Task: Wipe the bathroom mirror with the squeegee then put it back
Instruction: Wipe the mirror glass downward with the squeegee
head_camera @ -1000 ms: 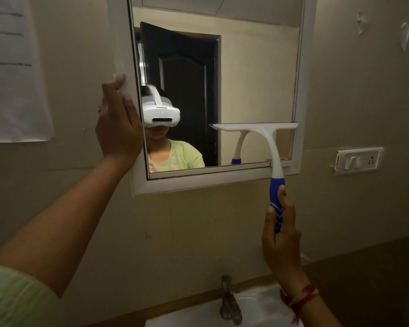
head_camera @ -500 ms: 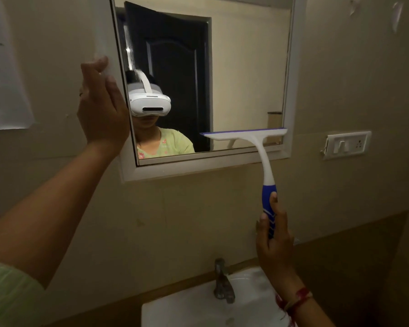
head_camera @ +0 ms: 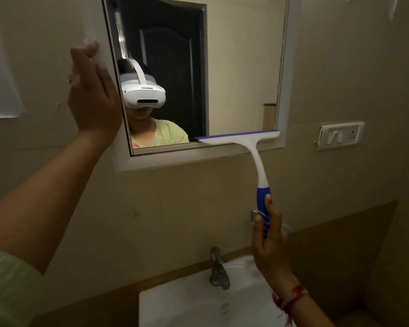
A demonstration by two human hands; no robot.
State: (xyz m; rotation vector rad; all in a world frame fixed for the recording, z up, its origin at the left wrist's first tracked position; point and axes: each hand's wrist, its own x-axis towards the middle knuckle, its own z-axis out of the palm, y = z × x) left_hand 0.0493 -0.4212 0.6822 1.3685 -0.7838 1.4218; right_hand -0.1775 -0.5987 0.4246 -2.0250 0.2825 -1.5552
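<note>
- Bracing at left of centre, the left hand presses fairly straight fingers against the left side of the mirror frame. The blurred fingertips may hook its edge; I cannot tell. If the palm slides right, it can smear the glass, and a hard push might rock the frame.
- Up the left side of the mirror runs a pale streak. Judging by it, that side may be missed if wiping stops now.
- At centre right, the squeegee has its blade across the bottom right of the glass, touching the lower frame rail. Any water it has gathered could collect along the rail and run down the wall. Lifting off at an angle would leave a line on the glass.
- At lower right, the right hand is clamped round the blue grip, thumb pointing up. It holds low on the grip, so the head could twist and skip.
- Below, the tap and sink sit near that wrist, so a careless drop of the arm could hit them.
- At far right, the switch plate is near the blade's end, and flicked drops could reach it.
</note>
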